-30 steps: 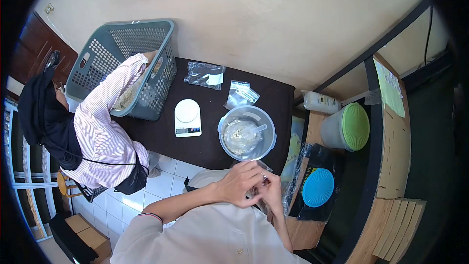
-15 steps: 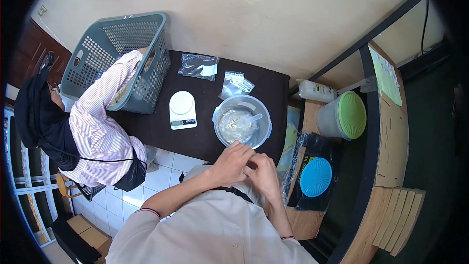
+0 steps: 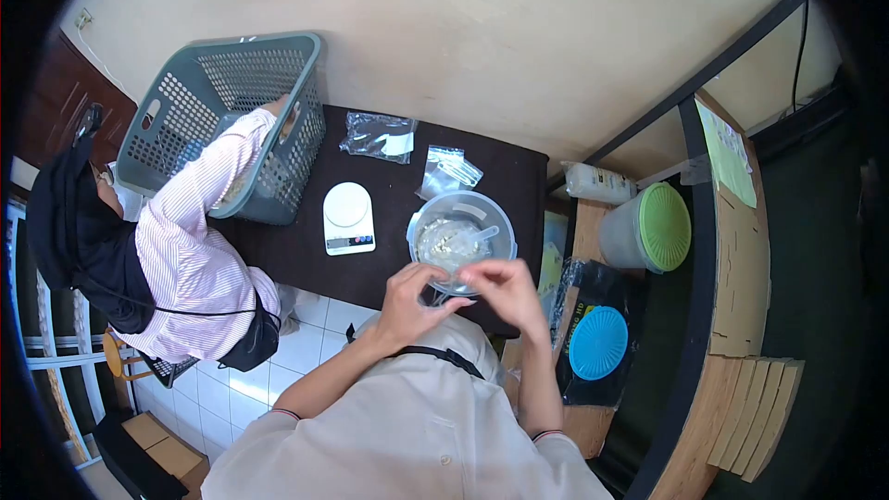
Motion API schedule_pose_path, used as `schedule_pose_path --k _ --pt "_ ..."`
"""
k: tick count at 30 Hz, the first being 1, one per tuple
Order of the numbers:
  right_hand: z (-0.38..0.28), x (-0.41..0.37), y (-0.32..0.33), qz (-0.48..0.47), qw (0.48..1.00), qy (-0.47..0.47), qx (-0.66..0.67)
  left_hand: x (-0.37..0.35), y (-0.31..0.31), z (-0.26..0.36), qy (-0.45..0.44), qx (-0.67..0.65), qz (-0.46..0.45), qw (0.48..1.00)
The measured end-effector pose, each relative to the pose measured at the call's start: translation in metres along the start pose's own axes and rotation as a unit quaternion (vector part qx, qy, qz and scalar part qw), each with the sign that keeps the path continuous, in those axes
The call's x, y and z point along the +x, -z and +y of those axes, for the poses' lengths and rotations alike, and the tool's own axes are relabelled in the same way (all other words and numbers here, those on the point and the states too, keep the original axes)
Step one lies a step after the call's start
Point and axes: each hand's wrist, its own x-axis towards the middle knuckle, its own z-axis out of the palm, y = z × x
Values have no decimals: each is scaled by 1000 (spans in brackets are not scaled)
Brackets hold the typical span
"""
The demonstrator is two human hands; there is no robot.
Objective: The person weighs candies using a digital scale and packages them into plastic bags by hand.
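Both my hands are at the near rim of a clear round tub, which holds pale pieces and a clear scoop. My left hand and my right hand pinch a small clear plastic bag between them. Left of the tub lies a white scale with nothing on its plate. Behind the tub are small clear bags, and a larger clear plastic packet rests farther back.
At the left, a co-worker in a striped shirt reaches into a large grey-green basket. To the right stand a green-lidded container, a blue lid and a filled plastic bag. A black-framed shelf rises beyond.
My hands have moved apart from their close pinch, with the small bag now visible between them. The whole view has shifted slightly.
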Motion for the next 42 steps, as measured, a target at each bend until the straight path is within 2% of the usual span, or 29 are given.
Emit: schedule_pose_path --k 1,2,3,4,5,6,7,10,11,13,15,17,18,20,21,23,24,26,30,31,33,34,35,36,37,38,39,41,42 --pt "11 19 5 49 996 25 -75 3 7 -5 29 5 8 1000" --pt "23 39 8 51 995 29 -76 5 14 -10 105 -6 -17 994" --pt "37 60 10 67 968 60 -234 7 19 -18 100 -6 -16 995" --pt "51 75 12 83 915 88 -385 9 23 -28 61 27 -29 997" --pt "67 87 10 88 914 90 -385 11 28 -35 22 61 -43 997" --pt "82 100 7 29 830 109 -545 12 34 -39 60 48 -106 991" --pt "92 110 4 -32 717 124 -685 12 34 -43 56 50 -105 992" --pt "116 117 -9 -78 717 72 -689 9 35 -61 38 60 -227 971" --pt "119 119 -10 -76 716 77 -689 6 35 -65 27 80 -242 966" --pt "112 122 -12 -63 758 1 -650 4 31 -67 40 58 -241 968" --pt "111 124 -10 -54 748 9 -661 5 31 -69 43 52 -241 968" --pt "120 123 -11 4 702 118 -702 4 31 -70 48 40 -246 967" --pt "130 125 -11 3 703 114 -702 1 29 -74 45 -5 -226 973" --pt "158 133 -10 24 764 161 -624 6 31 -67 47 16 -245 968" --pt "159 134 -9 23 766 159 -623 8 33 -65 49 41 -261 963" --pt "160 142 -7 -37 859 52 -508 9 33 -71 47 40 -261 963" --pt "164 145 -7 -39 860 52 -507 10 34 -72 44 37 -262 963" --pt "173 149 -9 -80 906 -67 -411 10 34 -72 35 58 -277 959" --pt "183 144 -12 -21 914 -64 -401 20 33 -68 42 54 -288 955" --pt "177 136 -11 -17 914 -63 -401 18 33 -61 44 53 -289 955" --pt "164 144 -5 -7 914 -53 -403 29 36 -49 -17 165 -319 933" --pt "162 146 0 -9 913 4 -408 37 37 -37 -53 192 -349 916" --pt "163 141 3 -14 910 55 -411 39 28 -39 -51 187 -351 916" --pt "163 139 6 -16 910 50 -412 40 17 -44 -77 161 -411 894" --pt "162 143 8 -37 892 85 -442 43 10 -46 -105 136 -466 868" --pt "159 145 9 -58 873 123 -469 45 4 -47 -162 128 -433 877" --pt "157 144 10 -59 871 125 -471 52 -1 -48 -162 129 -431 878" --pt "151 143 12 -73 884 154 -436 63 -7 -50 -40 140 -549 823" --pt "155 143 12 -70 883 156 -437 61 -9 -53 -43 143 -548 823"
